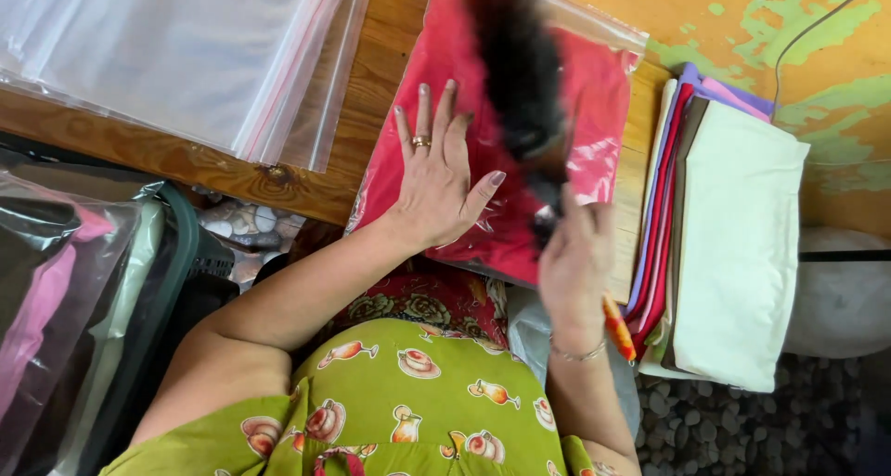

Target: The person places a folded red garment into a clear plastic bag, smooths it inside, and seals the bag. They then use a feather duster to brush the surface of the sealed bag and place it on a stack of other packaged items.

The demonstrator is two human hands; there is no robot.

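A clear plastic bag holding a folded red cloth (436, 77) lies on the wooden table (371, 58). My left hand (439, 174) rests flat on it, fingers spread, a ring on one finger. My right hand (577, 253) is closed on the orange handle (619, 330) of a black brush (520, 68), which is blurred and lies across the top of the bag. A bracelet sits on my right wrist.
A stack of empty clear bags (176, 49) lies at the table's left. Folded cloths in white, purple and red (724, 235) are piled at the right. Bagged garments (65, 290) fill a container at lower left. Pebbles (724, 420) cover the ground.
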